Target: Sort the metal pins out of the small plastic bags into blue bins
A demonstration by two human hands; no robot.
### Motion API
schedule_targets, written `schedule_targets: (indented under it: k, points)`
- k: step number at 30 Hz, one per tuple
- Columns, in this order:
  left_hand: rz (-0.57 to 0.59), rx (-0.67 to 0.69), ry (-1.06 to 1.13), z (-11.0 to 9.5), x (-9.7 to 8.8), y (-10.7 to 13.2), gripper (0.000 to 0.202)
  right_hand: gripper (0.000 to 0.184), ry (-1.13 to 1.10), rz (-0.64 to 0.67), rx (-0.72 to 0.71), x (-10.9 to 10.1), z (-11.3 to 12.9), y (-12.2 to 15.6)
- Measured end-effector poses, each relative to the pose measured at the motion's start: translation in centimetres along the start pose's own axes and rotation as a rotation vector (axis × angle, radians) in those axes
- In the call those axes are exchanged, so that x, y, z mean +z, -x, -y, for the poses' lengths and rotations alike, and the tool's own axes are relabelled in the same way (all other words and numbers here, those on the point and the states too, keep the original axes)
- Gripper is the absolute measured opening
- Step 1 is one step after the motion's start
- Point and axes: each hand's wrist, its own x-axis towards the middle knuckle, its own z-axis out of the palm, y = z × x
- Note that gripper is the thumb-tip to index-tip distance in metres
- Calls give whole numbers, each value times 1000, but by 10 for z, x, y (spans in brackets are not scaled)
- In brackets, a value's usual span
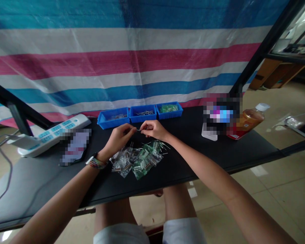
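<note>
You pinch one thin metal pin (138, 130) between your left hand (119, 137) and right hand (154, 129), just above the heap of little bags (138, 158) on the counter (218, 152), a few parts in the blue trays (142, 113) behind, plenty left bagged.

Three blue bins (142, 118), one power strip (53, 134), one bottle (251, 118), one packet pile (137, 161)

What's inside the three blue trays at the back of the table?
The left tray holds pale bits, too blurry to name. The middle tray has thin metal pieces, the right tray green parts. Their front walls hide the rest.
</note>
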Motion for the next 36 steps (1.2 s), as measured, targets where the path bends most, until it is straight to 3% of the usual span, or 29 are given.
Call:
schedule_targets:
  k: [7, 13, 21, 27, 36]
  points:
    - [21, 22, 71, -6, -3, 0, 49, 29, -39, -17, -23, 4, 1, -1]
    - [-17, 6, 149, -5, 0, 0, 43, 33, -79, 1, 10, 2, 4, -6]
    - [-3, 24, 180, -4, 0, 2, 45, 31, -65, 34, -36, -2, 8, -10]
    - [45, 47, 119, -3, 0, 4, 47, 26, -94, -11, -49, -11, 11, -11]
    - [-71, 82, 105, -10, -5, 4, 33, 25, -111, -45, -12, -12, 15, -8]
